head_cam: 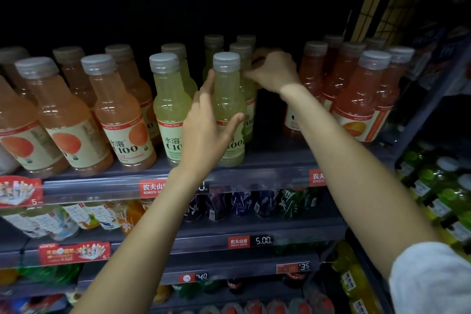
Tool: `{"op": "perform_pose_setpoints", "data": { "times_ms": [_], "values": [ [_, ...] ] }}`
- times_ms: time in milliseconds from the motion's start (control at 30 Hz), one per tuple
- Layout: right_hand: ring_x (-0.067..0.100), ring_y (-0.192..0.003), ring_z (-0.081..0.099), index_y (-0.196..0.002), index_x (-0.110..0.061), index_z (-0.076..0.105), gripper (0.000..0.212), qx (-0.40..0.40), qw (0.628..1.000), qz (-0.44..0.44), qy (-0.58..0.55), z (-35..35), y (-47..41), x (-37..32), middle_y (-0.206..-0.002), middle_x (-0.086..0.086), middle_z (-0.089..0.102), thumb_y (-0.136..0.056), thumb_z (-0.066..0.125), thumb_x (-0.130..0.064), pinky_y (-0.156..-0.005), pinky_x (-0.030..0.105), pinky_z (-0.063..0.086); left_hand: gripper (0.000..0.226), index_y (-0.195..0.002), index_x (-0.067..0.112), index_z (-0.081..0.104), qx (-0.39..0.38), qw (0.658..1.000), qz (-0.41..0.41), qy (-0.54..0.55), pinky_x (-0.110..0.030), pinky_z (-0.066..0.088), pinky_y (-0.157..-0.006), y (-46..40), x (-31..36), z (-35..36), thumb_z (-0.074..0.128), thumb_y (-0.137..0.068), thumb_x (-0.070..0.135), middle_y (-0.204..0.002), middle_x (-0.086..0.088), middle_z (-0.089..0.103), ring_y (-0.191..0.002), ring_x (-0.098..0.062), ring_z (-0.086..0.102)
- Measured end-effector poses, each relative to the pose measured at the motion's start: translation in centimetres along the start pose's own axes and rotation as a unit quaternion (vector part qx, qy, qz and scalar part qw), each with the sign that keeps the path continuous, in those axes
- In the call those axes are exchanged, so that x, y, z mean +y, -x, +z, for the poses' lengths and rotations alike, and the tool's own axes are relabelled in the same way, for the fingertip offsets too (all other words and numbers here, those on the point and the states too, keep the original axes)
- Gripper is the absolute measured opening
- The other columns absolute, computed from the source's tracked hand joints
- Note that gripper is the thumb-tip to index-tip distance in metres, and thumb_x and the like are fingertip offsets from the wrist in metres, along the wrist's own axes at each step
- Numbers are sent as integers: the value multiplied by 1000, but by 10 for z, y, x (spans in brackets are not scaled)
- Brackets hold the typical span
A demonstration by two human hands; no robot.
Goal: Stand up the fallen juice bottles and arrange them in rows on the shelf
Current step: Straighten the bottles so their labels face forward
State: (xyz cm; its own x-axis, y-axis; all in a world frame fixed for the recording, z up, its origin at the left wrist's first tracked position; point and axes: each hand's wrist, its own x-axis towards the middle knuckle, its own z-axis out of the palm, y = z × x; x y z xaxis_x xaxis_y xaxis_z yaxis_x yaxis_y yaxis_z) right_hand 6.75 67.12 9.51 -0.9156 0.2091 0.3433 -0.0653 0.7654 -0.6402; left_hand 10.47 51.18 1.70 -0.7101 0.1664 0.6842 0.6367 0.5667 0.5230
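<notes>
On the grey shelf [267, 171] stand pale green juice bottles with grey caps. My left hand [204, 130] wraps round the front green bottle [228, 94] at its label, thumb on the right side. Another green bottle [169, 107] stands upright just left of it. My right hand [272, 71] reaches behind the front bottle with curled fingers, touching the neck of a green bottle [248, 84] in the second row; what it holds is partly hidden. Further green bottles stand behind.
Orange juice bottles [114, 112] fill the shelf's left side and red-orange ones [359, 99] the right. A dark gap lies between the green bottles and the right group. Lower shelves hold tea and other drinks with price tags [262, 240].
</notes>
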Motion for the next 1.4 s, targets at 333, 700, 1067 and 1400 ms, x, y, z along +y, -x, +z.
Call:
{"op": "perform_pose_setpoints", "data": {
  "times_ms": [333, 700, 1067, 1400],
  "values": [
    [15, -98, 58, -109, -21, 65, 24, -21, 999, -30, -13, 17, -11, -7, -112, 1, 65, -87, 62, -29, -81, 23, 44, 88, -152, 13, 18, -4, 999, -16, 28, -23, 40, -93, 0, -1, 2, 71, -85, 34, -144, -11, 45, -127, -21, 47],
    [15, -104, 61, -114, -19, 65, 31, -34, 994, -45, -98, 24, -7, 1, -110, 0, 67, -84, 68, -23, -95, 35, 49, 88, -151, 11, 18, -6, 1000, -8, 29, -28, 42, -97, 0, -4, 1, 70, -84, 36, -144, -13, 46, -130, -25, 46],
    [21, -107, 61, -129, -7, 52, 45, 133, 990, -40, -35, 26, 0, 42, -122, 11, 62, -87, 65, -20, -89, 26, 48, 87, -152, 12, 13, 4, 1000, 5, -7, -13, 28, -83, 4, -3, 4, 66, -88, 37, -143, -14, 44, -126, -24, 43],
    [23, -112, 58, -129, -8, 46, 55, 14, 996, 18, -87, 43, -7, 41, -122, 10, 60, -81, 72, -19, -84, 24, 43, 86, -151, 8, 18, 12, 1000, 18, -8, -19, 36, -89, 3, -6, 3, 66, -88, 39, -144, -12, 45, -127, -24, 46]
  ]
}}
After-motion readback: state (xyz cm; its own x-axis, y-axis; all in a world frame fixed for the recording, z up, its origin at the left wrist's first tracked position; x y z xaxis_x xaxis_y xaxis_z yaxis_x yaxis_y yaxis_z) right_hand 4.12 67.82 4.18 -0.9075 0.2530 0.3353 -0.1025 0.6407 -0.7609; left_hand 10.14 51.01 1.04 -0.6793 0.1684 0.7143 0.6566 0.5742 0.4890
